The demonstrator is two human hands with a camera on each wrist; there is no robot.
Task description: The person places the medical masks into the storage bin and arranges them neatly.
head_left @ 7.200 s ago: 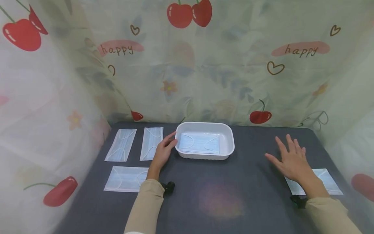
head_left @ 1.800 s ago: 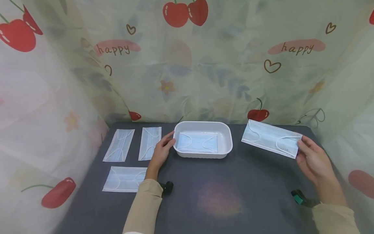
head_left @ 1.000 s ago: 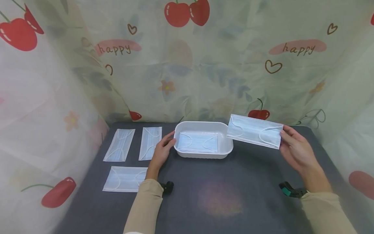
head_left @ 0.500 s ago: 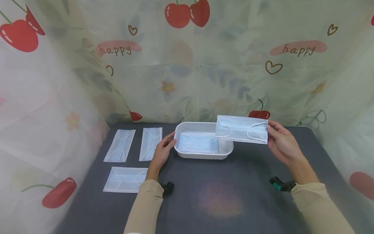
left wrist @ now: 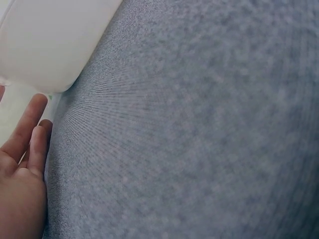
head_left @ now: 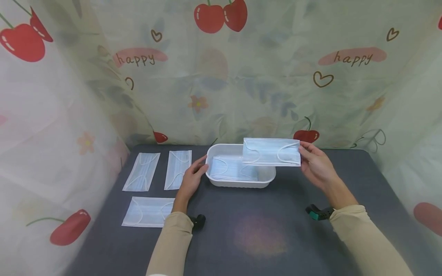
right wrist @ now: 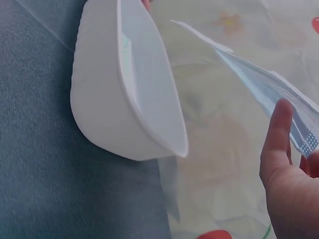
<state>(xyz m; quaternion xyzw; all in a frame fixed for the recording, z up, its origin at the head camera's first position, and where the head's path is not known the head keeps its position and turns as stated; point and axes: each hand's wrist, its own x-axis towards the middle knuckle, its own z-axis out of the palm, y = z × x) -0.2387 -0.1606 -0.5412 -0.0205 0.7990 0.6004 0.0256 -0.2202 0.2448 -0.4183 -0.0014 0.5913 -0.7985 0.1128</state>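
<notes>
My right hand point(head_left: 319, 166) pinches the right end of a pale blue face mask point(head_left: 271, 152), its ear loops lying on its face. In the right wrist view this mask point(right wrist: 269, 82) hangs in the air, apart from the white plastic tray point(right wrist: 99, 84). In the head view it overlaps the back right part of the tray point(head_left: 238, 184). Another mask point(head_left: 221, 170) lies flat inside, its right part partly covered in this view. My left hand point(head_left: 191, 179) is at the tray's left side, fingertips right at the rim; in the left wrist view several fingers point(left wrist: 25, 129) are extended.
On the left of the dark grey table point(head_left: 255, 214) lie two upright masks, one farther left point(head_left: 141, 171) and one beside the left hand point(head_left: 177, 170). A sideways mask point(head_left: 146, 211) lies nearer, partly behind the left forearm. A printed curtain point(head_left: 262, 76) closes the back and sides.
My right hand has taken the mask from the table's right side, lifted it, and carried it left over the tray, levelling it. My left hand has stayed at the tray.
</notes>
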